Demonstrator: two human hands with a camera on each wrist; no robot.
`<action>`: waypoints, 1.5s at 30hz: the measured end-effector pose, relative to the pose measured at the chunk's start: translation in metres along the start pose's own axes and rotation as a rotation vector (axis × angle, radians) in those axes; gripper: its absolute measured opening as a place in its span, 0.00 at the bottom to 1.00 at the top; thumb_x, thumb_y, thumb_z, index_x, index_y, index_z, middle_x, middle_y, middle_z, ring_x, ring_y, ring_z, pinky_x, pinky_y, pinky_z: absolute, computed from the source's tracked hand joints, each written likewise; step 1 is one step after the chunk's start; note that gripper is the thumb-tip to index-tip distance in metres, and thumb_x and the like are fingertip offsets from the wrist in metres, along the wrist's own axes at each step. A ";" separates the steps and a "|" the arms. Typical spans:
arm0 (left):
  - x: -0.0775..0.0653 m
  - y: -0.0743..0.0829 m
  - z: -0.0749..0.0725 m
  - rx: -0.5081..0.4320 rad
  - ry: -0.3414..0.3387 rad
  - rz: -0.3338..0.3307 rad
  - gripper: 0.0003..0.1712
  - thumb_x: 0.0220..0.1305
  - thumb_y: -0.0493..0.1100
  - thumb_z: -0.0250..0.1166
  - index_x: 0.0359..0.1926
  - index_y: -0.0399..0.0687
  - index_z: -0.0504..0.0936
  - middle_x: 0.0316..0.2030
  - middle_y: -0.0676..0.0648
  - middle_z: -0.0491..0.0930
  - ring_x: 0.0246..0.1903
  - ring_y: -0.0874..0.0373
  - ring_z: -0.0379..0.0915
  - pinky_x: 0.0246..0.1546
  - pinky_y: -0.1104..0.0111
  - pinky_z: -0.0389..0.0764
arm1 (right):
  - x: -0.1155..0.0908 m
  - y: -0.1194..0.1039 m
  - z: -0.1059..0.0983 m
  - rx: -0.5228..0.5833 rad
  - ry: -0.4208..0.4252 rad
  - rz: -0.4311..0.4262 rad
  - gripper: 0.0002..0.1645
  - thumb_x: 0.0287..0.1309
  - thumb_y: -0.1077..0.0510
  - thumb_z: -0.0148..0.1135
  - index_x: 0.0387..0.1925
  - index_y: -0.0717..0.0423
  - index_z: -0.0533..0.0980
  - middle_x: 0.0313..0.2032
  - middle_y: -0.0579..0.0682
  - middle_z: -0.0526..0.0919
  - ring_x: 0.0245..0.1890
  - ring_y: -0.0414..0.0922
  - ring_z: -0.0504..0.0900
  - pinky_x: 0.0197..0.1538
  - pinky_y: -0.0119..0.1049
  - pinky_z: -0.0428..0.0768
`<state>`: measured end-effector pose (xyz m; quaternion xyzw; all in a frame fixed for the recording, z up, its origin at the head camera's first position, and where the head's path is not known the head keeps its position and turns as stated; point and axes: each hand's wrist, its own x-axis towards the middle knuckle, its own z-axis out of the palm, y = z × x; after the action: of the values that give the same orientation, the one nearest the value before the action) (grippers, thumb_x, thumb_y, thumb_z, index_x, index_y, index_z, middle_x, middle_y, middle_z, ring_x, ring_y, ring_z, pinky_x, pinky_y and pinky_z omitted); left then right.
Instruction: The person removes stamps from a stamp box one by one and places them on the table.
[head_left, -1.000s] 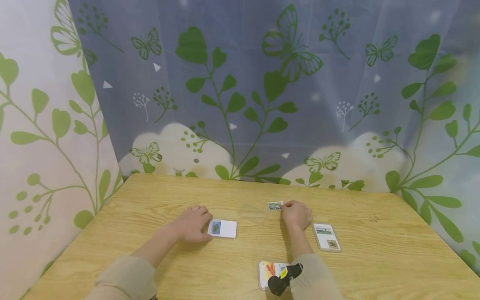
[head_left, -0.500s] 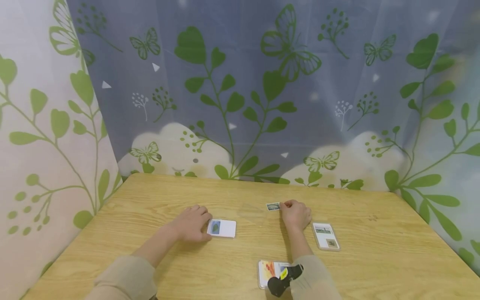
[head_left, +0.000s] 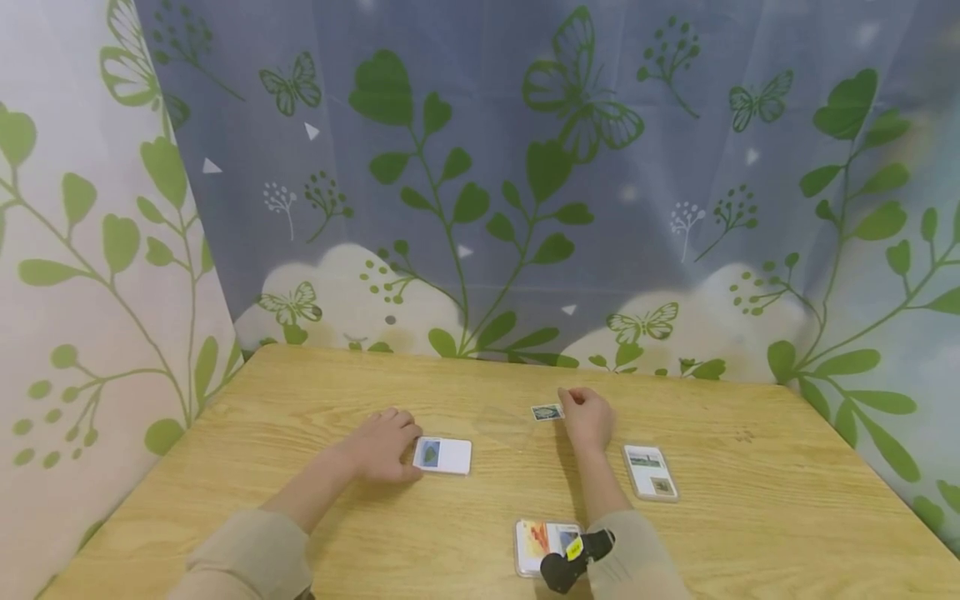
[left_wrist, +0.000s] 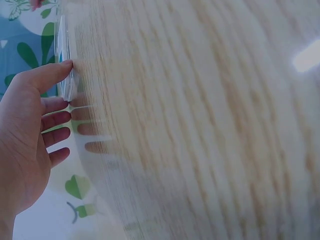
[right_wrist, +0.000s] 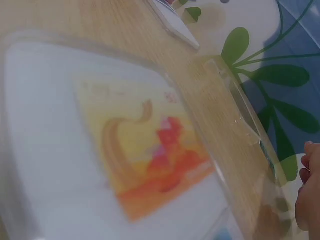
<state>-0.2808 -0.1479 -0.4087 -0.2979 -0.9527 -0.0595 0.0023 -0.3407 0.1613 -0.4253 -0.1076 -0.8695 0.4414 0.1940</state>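
Note:
My left hand (head_left: 381, 447) grips the left end of a white card (head_left: 454, 457) with a blue-green stamp on it, in a flat clear case; the left wrist view shows the case (left_wrist: 65, 75) edge-on between thumb and forefinger, the other fingers apart. A small loose stamp (head_left: 546, 412) lies on the table right of centre. Just above its right edge is my right hand (head_left: 588, 417), fingers curled, with nothing visible between the fingertips. A thin clear plastic piece (head_left: 501, 429) lies left of that stamp; its outline is faint.
A case (head_left: 651, 472) with two stamps lies right of my right hand. Another case (head_left: 534, 546), with an orange stamp (right_wrist: 155, 160), lies near the front, partly covered by the black wrist camera (head_left: 573, 562). A patterned curtain (head_left: 480, 208) hangs behind the wooden table (head_left: 787, 517).
My right hand has lifted slightly, its fingertips coming away from the stamp's right edge. The stamp stays almost where it was. My left hand keeps its place on the case.

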 end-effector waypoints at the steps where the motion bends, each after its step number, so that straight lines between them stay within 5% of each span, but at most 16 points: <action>1: 0.000 0.000 0.000 0.000 0.000 -0.001 0.34 0.53 0.58 0.63 0.53 0.37 0.74 0.48 0.43 0.71 0.49 0.48 0.64 0.52 0.53 0.66 | 0.000 -0.003 0.000 0.020 -0.012 -0.007 0.19 0.59 0.51 0.59 0.40 0.64 0.80 0.37 0.58 0.82 0.40 0.55 0.78 0.43 0.46 0.73; 8: 0.000 -0.001 -0.002 0.004 0.004 0.007 0.34 0.55 0.58 0.63 0.54 0.36 0.73 0.50 0.43 0.71 0.50 0.48 0.63 0.53 0.53 0.66 | -0.004 -0.022 0.002 0.165 -0.098 -0.050 0.19 0.59 0.53 0.60 0.41 0.66 0.79 0.39 0.60 0.80 0.41 0.54 0.77 0.43 0.45 0.74; 17: -0.002 0.000 -0.004 0.003 0.000 0.003 0.35 0.54 0.58 0.63 0.54 0.36 0.73 0.51 0.42 0.71 0.53 0.46 0.63 0.55 0.50 0.63 | -0.015 -0.039 0.014 0.209 -0.285 -0.121 0.19 0.59 0.51 0.61 0.42 0.64 0.79 0.36 0.53 0.78 0.35 0.46 0.74 0.37 0.36 0.73; 28: -0.005 0.002 -0.002 0.073 -0.001 0.047 0.34 0.58 0.59 0.59 0.54 0.36 0.73 0.52 0.40 0.71 0.53 0.45 0.64 0.55 0.50 0.65 | -0.030 -0.046 0.026 0.165 -0.404 -0.172 0.20 0.62 0.50 0.56 0.43 0.65 0.77 0.40 0.54 0.80 0.41 0.49 0.76 0.43 0.44 0.76; 34: -0.005 0.003 -0.003 0.069 -0.007 0.031 0.34 0.58 0.59 0.59 0.55 0.36 0.72 0.52 0.41 0.71 0.53 0.45 0.64 0.55 0.51 0.64 | -0.033 -0.049 0.035 0.114 -0.476 -0.289 0.13 0.58 0.54 0.60 0.39 0.60 0.79 0.35 0.50 0.80 0.37 0.46 0.75 0.40 0.39 0.74; 45: -0.005 0.004 -0.002 0.066 -0.010 0.016 0.35 0.57 0.59 0.59 0.56 0.36 0.72 0.53 0.41 0.71 0.54 0.46 0.65 0.55 0.51 0.65 | -0.046 -0.064 0.049 0.103 -0.581 -0.327 0.16 0.56 0.50 0.62 0.38 0.58 0.81 0.36 0.48 0.79 0.35 0.43 0.74 0.37 0.36 0.73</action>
<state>-0.2740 -0.1480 -0.4061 -0.3054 -0.9518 -0.0266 0.0079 -0.3217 0.0713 -0.4112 0.1735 -0.8708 0.4599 0.0116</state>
